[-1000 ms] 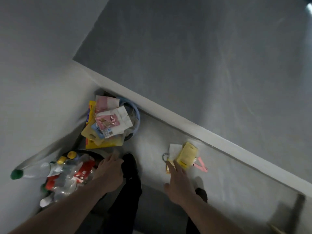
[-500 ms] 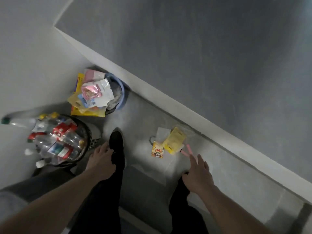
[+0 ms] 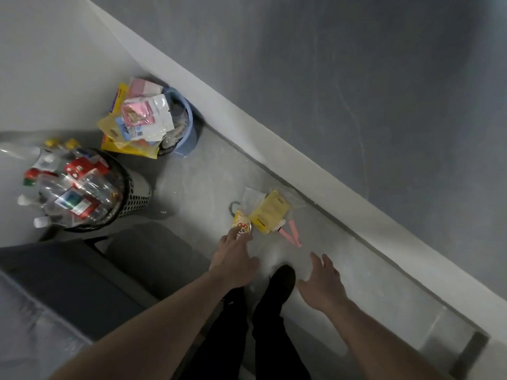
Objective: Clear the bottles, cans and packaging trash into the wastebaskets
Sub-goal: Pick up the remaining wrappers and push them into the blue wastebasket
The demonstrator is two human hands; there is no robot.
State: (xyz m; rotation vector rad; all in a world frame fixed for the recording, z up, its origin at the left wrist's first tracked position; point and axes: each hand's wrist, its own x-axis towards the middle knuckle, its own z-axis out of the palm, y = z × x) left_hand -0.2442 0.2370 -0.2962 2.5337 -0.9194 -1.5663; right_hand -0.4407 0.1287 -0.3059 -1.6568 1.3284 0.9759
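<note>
Head view: left hand [image 3: 233, 259] seemingly touches packets [image 3: 255, 215] by baseboard [image 3: 274, 152]; right hand [image 3: 323, 283] spread.

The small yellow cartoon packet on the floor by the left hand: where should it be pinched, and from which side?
Take the small yellow cartoon packet at its near bottom edge, coming from the person's side, where the left hand already reaches. It lies flat on the floor, and its far end butts against the larger yellow pouch, so the near edge looks freest for a thumb-and-finger grip.

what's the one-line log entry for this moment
left hand: reaching, on small packet | right hand: open, empty | wrappers: on floor | bins: overfull
</note>
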